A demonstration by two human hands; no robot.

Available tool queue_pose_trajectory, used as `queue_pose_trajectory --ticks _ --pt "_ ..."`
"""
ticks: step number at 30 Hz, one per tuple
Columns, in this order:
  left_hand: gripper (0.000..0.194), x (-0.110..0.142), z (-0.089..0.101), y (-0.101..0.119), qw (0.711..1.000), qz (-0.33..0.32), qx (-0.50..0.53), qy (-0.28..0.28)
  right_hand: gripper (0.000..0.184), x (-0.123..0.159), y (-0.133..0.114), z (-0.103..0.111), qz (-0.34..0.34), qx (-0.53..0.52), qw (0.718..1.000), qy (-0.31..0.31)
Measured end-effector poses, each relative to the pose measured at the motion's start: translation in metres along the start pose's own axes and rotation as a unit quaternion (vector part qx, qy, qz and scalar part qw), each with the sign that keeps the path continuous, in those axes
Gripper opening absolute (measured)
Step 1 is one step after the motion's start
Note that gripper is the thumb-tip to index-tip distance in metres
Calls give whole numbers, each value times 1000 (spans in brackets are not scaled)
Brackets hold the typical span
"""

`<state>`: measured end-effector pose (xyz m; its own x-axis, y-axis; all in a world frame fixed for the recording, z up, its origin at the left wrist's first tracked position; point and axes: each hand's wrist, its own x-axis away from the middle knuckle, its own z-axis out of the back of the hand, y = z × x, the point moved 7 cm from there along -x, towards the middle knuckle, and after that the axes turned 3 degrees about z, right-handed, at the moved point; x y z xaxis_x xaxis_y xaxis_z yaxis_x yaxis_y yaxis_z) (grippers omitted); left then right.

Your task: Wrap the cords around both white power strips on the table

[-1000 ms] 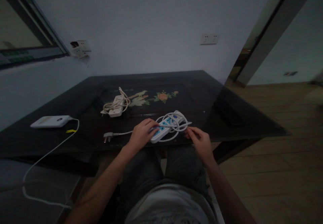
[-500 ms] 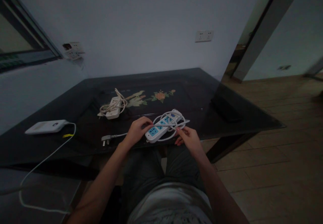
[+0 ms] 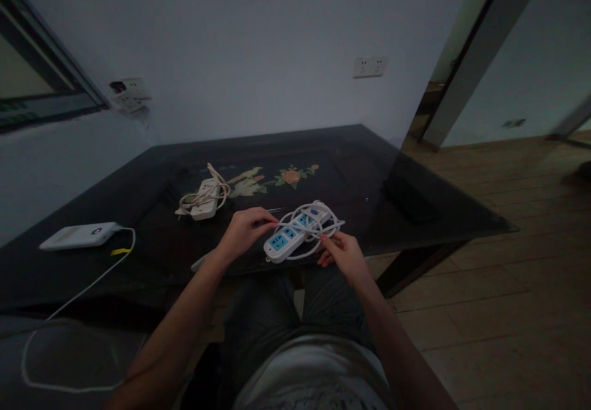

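Note:
A white power strip [image 3: 290,251] with blue socket faces lies slantwise near the front edge of the dark table. Its white cord [image 3: 302,255] is looped over and around it. My left hand [image 3: 242,231] is at the strip's left side, thumb and fingers pinching the cord. On the other side my right hand [image 3: 340,251] pinches the cord loops at the right end of the strip. Most of the strip's plug [image 3: 197,265] is hidden behind my left forearm.
A second power strip [image 3: 205,204], wrapped in its cord, lies further back on the table [image 3: 323,145]. At the left is a white device [image 3: 80,236] with a cable [image 3: 87,287] running off the table. A dark flat object [image 3: 410,199] lies at the right. Wall sockets [image 3: 370,66] are behind.
My left hand has shifted slightly left and up with the cord, and its forearm now covers most of the plug. My right hand stays nearly in place on the loops.

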<state>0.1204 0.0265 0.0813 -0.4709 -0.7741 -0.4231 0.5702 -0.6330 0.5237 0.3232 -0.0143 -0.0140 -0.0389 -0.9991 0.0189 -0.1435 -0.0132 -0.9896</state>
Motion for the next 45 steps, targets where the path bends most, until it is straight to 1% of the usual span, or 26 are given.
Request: queue_pose_trajectory --ticks 3,7,9,11,13,14,16,17,19,21,22,24,25,27,29,31,33,35,36,38,40,42,44,45 --pt "11 -13 -11 19 998 -36 -22 -38 47 -1 -1 -1 0 12 1000 -2" --pt "11 -26 -41 40 992 -77 -51 -90 45 -2 -6 -5 8 26 999 -19" --pt "12 -30 -55 46 987 -95 -70 -106 43 -2 -8 -6 20 36 999 -23" --pt "12 -34 -64 49 985 -105 -78 -114 43 -3 -9 -5 29 48 998 -24" --pt "12 -34 -66 50 984 -112 -75 -114 42 -3 -9 -3 35 60 997 -24" --pt "12 -32 -64 50 985 -115 -72 -108 42 -3 -9 -2 39 67 997 -23" --pt "17 -23 -54 48 987 -114 -72 -82 42 -3 -9 1 49 81 995 -15" --pt "20 -16 -45 46 990 -105 -76 -63 42 -2 -10 1 53 88 995 -12" --pt "25 3 -25 38 994 -67 -85 -16 43 -1 -11 1 58 97 994 -7" --pt "25 29 -5 24 995 6 -89 46 45 1 -11 1 61 100 993 -3" --pt "25 44 3 16 992 47 -93 67 45 2 -12 1 63 99 993 1" --pt "27 74 7 3 983 127 -102 88 46 3 -11 2 65 97 993 10" --pt "28 88 5 -1 978 156 -105 93 46 3 -11 2 66 97 993 13" --pt "27 111 -9 0 974 187 -102 80 46 4 -10 2 67 98 993 17" --pt "19 126 -30 4 973 213 -73 58 46 4 -11 2 69 102 992 18" --pt "16 135 -52 7 967 252 -33 34 46 4 -12 2 71 106 992 20" --pt "24 138 -71 7 958 285 -1 21 46 4 -13 2 73 111 991 19" --pt "33 134 -87 5 954 296 31 14 46 4 -13 1 75 113 991 18" --pt "34 131 -94 4 954 296 51 10 45 4 -13 1 77 113 990 17" --pt "29 124 -105 2 952 288 100 4 44 5 -13 2 78 113 990 15" --pt "22 120 -110 3 949 278 145 4 43 4 -11 2 77 113 991 13" --pt "20 120 -109 6 945 272 179 9 42 4 -10 3 74 114 991 11" --pt "22 123 -99 11 941 272 202 21 42 3 -10 3 73 115 991 9" --pt "23 124 -90 14 939 275 204 31 43 3 -10 3 74 115 991 8"
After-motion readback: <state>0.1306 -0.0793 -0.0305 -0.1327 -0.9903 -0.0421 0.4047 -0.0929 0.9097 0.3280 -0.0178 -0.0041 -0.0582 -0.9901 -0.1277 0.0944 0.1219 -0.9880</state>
